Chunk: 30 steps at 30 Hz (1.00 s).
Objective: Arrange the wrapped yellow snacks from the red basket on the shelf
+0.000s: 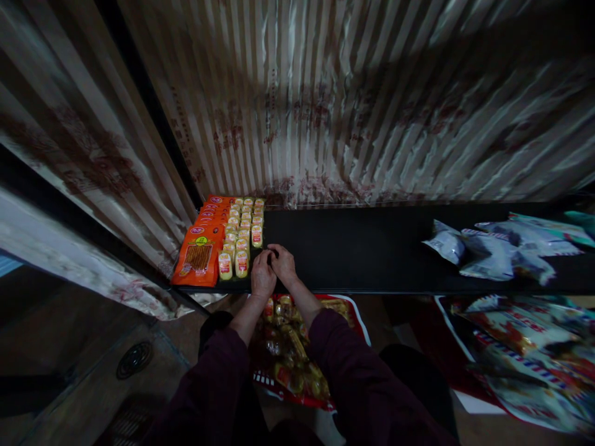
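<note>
My left hand (263, 276) and my right hand (283, 264) meet over the front of the black shelf (344, 248). Both have curled fingers, close together, and whatever lies between them is hidden. Just left of them stand rows of small yellow wrapped snack packs (242, 264) with white and red labels, upright in columns running back. The column nearest my hands ends farther back, at a snack pack (256, 236). Beyond these, at the shelf's left end, orange snack bags (199, 255) overlap one behind another.
Below my arms sits a red basket (360, 319) with a white rim, holding many gold-wrapped packs (290, 344). Silvery bags (493, 254) lie at the shelf's right. A second container (449, 322) below them holds large printed bags (525, 328). Striped sheeting (316, 124) hangs behind.
</note>
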Tool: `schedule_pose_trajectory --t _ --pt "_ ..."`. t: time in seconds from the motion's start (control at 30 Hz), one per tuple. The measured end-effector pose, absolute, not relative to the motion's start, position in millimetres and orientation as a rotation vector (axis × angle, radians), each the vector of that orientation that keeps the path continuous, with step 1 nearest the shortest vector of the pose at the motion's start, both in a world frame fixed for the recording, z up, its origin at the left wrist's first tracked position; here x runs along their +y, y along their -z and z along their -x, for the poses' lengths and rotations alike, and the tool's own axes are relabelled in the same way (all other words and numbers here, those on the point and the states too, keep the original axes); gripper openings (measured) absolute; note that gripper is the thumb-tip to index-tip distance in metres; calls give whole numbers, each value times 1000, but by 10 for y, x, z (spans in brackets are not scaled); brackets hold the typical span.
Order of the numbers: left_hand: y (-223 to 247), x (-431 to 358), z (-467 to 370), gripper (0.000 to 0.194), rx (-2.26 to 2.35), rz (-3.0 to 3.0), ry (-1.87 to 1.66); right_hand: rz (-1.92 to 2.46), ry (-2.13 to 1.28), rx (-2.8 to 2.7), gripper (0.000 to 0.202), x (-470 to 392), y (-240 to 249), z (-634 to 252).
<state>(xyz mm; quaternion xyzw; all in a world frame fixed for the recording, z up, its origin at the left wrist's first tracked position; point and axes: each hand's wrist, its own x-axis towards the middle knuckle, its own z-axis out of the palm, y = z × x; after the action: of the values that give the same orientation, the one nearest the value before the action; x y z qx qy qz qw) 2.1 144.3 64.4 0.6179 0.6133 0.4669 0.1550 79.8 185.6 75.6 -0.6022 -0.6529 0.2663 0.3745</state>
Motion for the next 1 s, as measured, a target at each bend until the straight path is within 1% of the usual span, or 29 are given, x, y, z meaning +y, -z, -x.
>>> schedule_pose_trajectory --t 0.33,0.63,0.83,1.0 --pt "-720 1114 -42 44 1704 -1754 -1226 1573 -722 -1685 32 1470 -820 -892" --pt "-755 695 -83 36 1667 -1759 -1236 1547 -732 -1731 32 1024 -867 -1003" --pt "-736 377 -95 35 1658 -1780 -1189 1539 -729 -1710 35 673 -753 -1051" --pt "-512 168 -95 37 1606 -1765 -1046 1613 -799 -1725 35 414 -548 -1122"
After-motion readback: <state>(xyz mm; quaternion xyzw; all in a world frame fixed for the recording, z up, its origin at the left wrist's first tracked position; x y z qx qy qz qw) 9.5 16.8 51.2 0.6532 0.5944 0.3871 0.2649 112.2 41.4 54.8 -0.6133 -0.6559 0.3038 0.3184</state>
